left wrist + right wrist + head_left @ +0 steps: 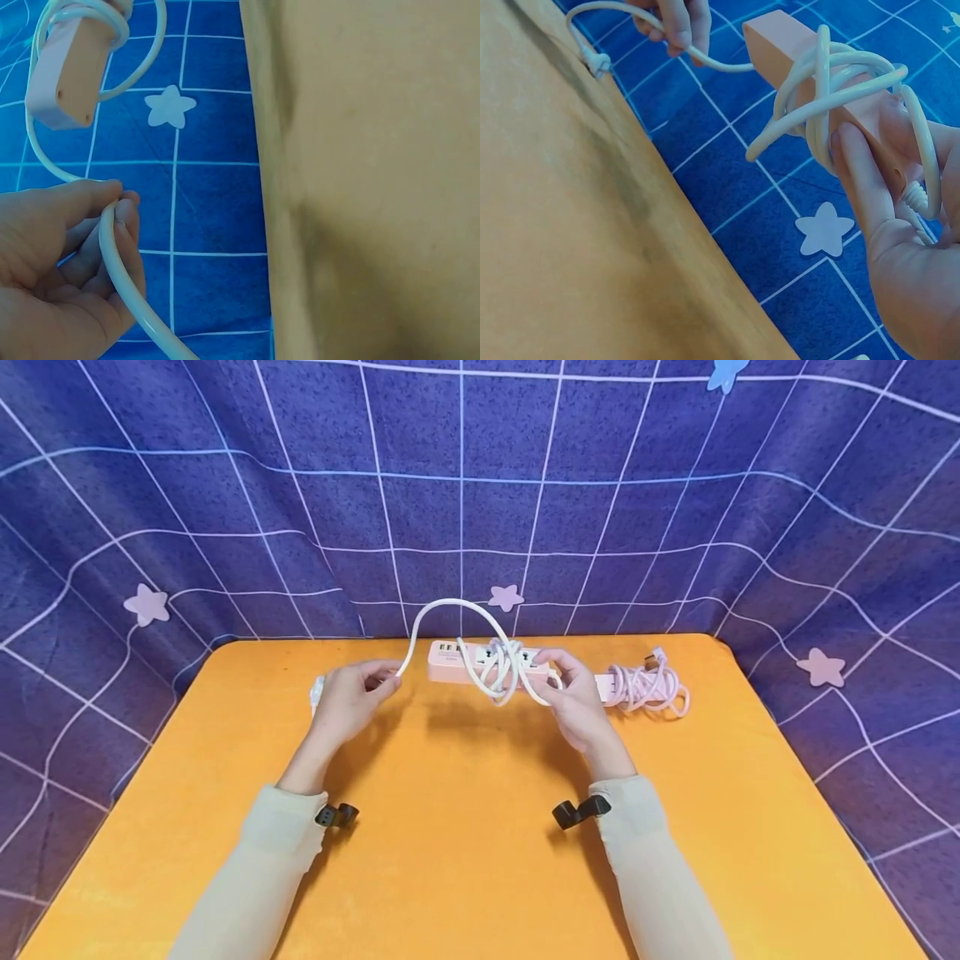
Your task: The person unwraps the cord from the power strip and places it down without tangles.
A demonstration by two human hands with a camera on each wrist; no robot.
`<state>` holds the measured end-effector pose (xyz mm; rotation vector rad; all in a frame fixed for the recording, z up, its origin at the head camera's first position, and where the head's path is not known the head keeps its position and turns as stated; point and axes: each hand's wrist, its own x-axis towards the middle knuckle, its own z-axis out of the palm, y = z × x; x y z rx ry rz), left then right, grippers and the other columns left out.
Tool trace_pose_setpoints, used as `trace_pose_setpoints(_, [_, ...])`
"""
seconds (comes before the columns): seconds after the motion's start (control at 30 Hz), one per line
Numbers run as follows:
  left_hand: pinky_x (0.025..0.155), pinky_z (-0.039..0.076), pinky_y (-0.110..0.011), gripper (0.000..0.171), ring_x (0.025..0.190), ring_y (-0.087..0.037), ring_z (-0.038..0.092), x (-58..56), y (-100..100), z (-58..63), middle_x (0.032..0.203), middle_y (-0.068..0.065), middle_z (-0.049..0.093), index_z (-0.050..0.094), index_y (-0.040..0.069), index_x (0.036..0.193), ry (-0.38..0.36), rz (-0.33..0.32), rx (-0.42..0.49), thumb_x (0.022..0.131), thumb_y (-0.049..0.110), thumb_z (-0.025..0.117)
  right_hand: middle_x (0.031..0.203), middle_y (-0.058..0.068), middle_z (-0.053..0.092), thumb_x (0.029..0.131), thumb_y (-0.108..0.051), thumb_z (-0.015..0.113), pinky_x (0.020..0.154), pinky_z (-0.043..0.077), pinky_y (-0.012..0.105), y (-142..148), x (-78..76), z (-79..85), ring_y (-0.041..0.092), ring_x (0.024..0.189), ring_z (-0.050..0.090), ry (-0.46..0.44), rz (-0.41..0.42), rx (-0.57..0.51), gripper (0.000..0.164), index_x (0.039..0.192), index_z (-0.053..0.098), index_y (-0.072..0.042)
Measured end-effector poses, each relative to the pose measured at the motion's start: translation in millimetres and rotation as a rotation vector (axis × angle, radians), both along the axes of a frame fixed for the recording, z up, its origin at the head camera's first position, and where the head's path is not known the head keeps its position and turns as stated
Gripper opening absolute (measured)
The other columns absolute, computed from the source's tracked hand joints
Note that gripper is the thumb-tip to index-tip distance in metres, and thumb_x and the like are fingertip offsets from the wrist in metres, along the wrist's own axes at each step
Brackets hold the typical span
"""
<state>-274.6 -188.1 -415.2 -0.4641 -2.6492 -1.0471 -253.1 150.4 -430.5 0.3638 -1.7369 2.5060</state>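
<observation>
A pink power strip (447,672) with sockets and USB ports is held up over the table, its shadow falling below. My right hand (583,710) grips its right end, thumb and fingers on opposite sides. White cord (832,105) loops loosely several times around the middle of the strip. One length of this cord arches over to my left hand (347,703), which pinches it between thumb and fingertips (112,191). Beyond that pinch the cord runs on to a white plug (317,692), partly hidden behind the left hand in the head view.
Right of my right hand lies a second power strip (604,687), its pink cord (645,687) wound in a bundle. An orange cloth covers the table (465,827). Behind hangs a blue gridded curtain (420,510) with star shapes.
</observation>
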Motion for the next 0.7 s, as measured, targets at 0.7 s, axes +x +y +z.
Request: trace_pose_setpoints(0.7, [0.069,0.045,-0.012,0.024,0.078,-0.011,0.064,5.3,-14,22.1,0.092,-0.005,0.078,0.080,0.012,0.123,0.193,0.031,0.094,0.099,0.010,0.077,0.130,0.004,0.056,0.092,0.022,0.060,0.083,0.061,0.023,3,-0.3,3.9,0.015,0.103,0.062,-0.055,0.008,-0.053,0.041,0.103,0.069,-0.016])
